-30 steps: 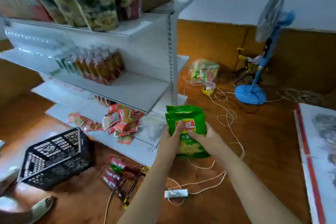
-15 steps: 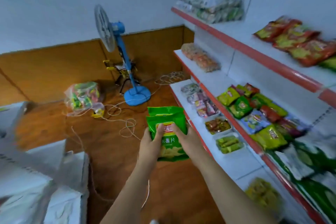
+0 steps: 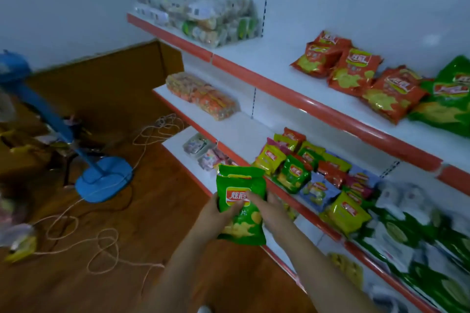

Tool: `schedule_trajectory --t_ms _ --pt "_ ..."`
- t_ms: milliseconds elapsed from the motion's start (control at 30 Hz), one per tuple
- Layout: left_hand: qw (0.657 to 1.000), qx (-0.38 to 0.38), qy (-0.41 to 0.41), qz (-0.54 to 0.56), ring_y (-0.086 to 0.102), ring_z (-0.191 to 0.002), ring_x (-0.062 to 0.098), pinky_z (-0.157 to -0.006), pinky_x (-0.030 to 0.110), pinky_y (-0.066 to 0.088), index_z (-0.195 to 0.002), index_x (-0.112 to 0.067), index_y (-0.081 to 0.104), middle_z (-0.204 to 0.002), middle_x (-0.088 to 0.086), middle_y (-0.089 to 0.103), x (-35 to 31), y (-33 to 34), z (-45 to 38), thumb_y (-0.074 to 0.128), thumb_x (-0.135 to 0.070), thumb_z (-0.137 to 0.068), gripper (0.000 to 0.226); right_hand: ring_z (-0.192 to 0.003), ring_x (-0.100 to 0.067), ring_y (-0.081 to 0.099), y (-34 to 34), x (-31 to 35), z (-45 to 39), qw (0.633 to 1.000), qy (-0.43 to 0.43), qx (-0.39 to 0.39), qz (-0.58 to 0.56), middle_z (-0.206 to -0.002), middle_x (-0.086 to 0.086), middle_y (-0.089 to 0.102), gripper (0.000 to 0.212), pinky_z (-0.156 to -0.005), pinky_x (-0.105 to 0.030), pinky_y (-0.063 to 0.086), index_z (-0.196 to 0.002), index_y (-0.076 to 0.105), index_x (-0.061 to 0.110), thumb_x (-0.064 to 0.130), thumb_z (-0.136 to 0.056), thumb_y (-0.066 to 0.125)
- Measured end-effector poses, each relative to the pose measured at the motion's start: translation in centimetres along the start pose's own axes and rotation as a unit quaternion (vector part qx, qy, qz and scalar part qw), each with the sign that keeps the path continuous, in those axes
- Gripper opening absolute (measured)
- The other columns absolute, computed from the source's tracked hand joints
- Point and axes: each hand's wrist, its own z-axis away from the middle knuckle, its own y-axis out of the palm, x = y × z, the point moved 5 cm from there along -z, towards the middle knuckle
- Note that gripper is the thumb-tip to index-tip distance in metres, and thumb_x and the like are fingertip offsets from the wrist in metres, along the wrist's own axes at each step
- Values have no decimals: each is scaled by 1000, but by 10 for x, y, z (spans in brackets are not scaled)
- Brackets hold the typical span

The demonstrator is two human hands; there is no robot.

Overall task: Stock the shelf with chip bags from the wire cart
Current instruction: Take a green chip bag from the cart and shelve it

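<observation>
1. Since a second ago the view has swung a long way: before, I looked at another rack with a black crate on the floor, and now the red-edged shelf [image 3: 284,89] fills the right side. I take this as a turn of the body toward the place where the stock goes.

2. The green chip bags [image 3: 240,207] have not changed in the grip. There seem to be two, one behind the other, held upright in front of the chest, just before the middle shelf board but not yet touching it.

3. My left hand [image 3: 213,216] is closed on the left edge of the bags, thumb on the front. My right hand [image 3: 270,213] clamps the right edge, with one finger laid across the red logo. Both hands are pressed on the pack, not spread.

4. The wire cart is not in view now, so the fetching part of this round looks finished.

5. On the upper board lie orange chip bags [image 3: 356,73] and, at the far right, large green bags [image 3: 450,99]. I judge the matching green place is to the right, so the next move would be a reach up and right.

6. The blue fan [image 3: 101,180] and the loose cord [image 3: 101,244] lie on the floor to the left, well apart from the hands.
</observation>
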Motion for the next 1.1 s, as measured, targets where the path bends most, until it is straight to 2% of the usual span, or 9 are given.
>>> schedule_trajectory --t_ms 133,267,400,533,633,700,767,900,1100 --pt "996 85 -20 -20 74 -87 16 -82 33 60 -110 -21 63 -97 -4 76 -20 -18 -77 78 -23 -83 31 -108 -21 67 8 19 -60 1000 -2 1 -6 -116 4 70 51 -94 -51 52 -111 62 48 50 -62 78" --pt "991 123 -45 -4 74 -90 21 -84 38 60 -111 -19 62 -98 0 76 -27 -11 -141 76 -13 -85 30 -108 -20 66 3 39 -101 999 19 -26 1 -116 6 70 42 -94 -47 53 -110 62 46 48 -70 76" --pt "987 150 -51 9 73 -97 26 -88 44 59 -120 -16 58 -108 7 75 -33 -3 -210 79 -15 -81 44 -91 -11 64 -10 53 -161 999 33 -34 11 -112 2 65 28 -70 -24 53 -116 53 34 29 -91 65" --pt "987 151 -60 -4 72 -101 27 -87 41 59 -127 -12 56 -117 11 72 -39 -2 -277 77 -13 -84 48 -98 -20 65 -13 59 -231 997 50 -48 38 -113 0 66 38 -86 -34 53 -128 55 26 33 -91 63" --pt "987 143 -69 -35 73 -100 24 -92 46 57 -125 -18 58 -115 6 73 -40 -9 -323 83 -23 -78 53 -94 -16 66 -9 61 -274 996 57 -54 51 -106 5 68 32 -90 -39 54 -120 58 29 35 -89 64" --pt "986 138 -62 -65 73 -93 16 -85 34 60 -116 -23 60 -111 1 74 -44 -14 -351 82 -24 -80 43 -88 -9 63 -7 68 -298 994 47 -56 76 -106 6 65 27 -78 -30 53 -115 55 29 38 -91 62" --pt "985 137 -42 -96 71 -88 10 -74 21 59 -108 -26 58 -107 -1 72 -49 -17 -381 78 -21 -84 32 -91 -11 63 -10 73 -320 992 41 -70 96 -117 1 63 35 -71 -26 51 -123 51 25 42 -93 57" --pt "979 122 -12 -165 69 -103 21 -88 37 57 -122 -17 54 -116 1 70 -37 -15 -449 82 -34 -78 55 -126 -25 50 -30 61 -357 972 35 -141 183 -143 -8 45 52 -101 -38 45 -142 40 18 44 -97 48" --pt "961 144 49 -230 68 -104 24 -92 45 56 -126 -15 52 -117 5 70 -8 20 -561 83 -44 -70 70 -127 -30 46 -56 23 -400 906 -52 -287 306 -137 -17 48 48 -104 -35 36 -139 45 4 25 -96 53"
